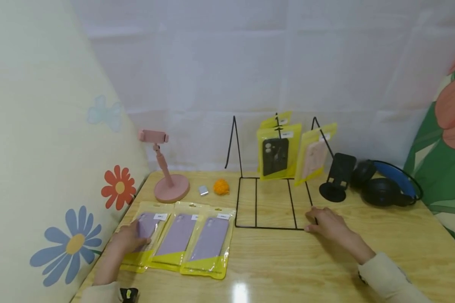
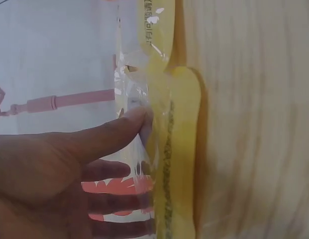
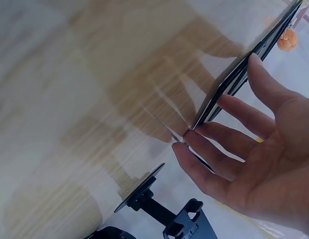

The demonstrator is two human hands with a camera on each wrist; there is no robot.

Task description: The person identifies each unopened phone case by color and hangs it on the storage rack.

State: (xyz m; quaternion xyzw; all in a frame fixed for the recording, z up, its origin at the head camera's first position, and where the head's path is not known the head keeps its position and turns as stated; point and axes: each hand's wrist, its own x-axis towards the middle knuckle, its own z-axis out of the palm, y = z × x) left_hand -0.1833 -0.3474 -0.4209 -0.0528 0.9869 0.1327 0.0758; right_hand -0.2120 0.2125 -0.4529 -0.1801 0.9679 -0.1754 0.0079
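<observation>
Three lavender phone cases in clear-and-yellow bags lie side by side at the left: the left packaged phone case (image 1: 148, 225), the middle one (image 1: 177, 235) and the right one (image 1: 211, 238). My left hand (image 1: 127, 240) grips the left package across its width, its thumb (image 2: 112, 137) on the clear plastic in the left wrist view. A black wire rack (image 1: 265, 227) stands at the centre, carrying a bagged black phone case (image 1: 275, 156) and a bagged pink one (image 1: 314, 159). My right hand (image 1: 331, 227) holds the rack's front right corner, thumb and fingertips on the wire.
Behind the packages stand a pink phone stand (image 1: 171, 188), a small silvery block (image 1: 203, 190) and an orange ball (image 1: 221, 187). Right of the rack are a black phone stand (image 1: 343, 166) and black headphones (image 1: 381, 191). A white cloth (image 1: 197, 75) hangs behind the wooden table (image 1: 280, 265).
</observation>
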